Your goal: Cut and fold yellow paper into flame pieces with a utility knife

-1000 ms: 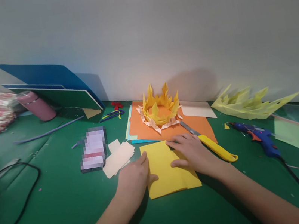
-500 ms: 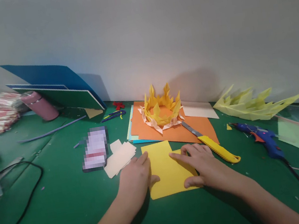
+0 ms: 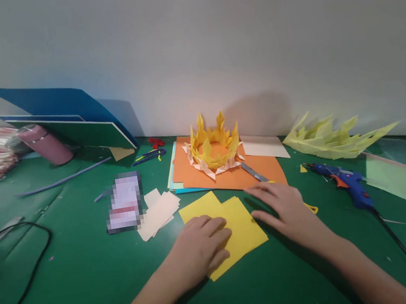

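Two overlapping pieces of yellow paper (image 3: pixel 241 228) lie turned at an angle on the green table. My left hand (image 3: pixel 204 244) rests flat on them, its fingers together but stretched out. Just past their right edge is my right hand (image 3: pixel 283 208), open, with thumb and forefinger apart and nothing between them. It covers most of the yellow handle of a utility knife (image 3: pixel 254 172), whose grey blade end points toward a folded paper crown (image 3: pixel 215 150). The crown, yellow with a pale pink base, sits on orange paper (image 3: pixel 185 162).
Left of the yellow paper are pale paper strips (image 3: pixel 158 213) and a blurred-out phone (image 3: pixel 124 203). A blue glue gun (image 3: pixel 346 183) with a black cord lies at right, below a pale yellow folded paper piece (image 3: pixel 339 138). A pink bottle (image 3: pixel 45 144) leans near blue boards (image 3: pixel 60 105).
The yellow paper has turned on the table. My left hand has moved from its left edge onto it; my right hand has come off it to the right, over the knife handle.
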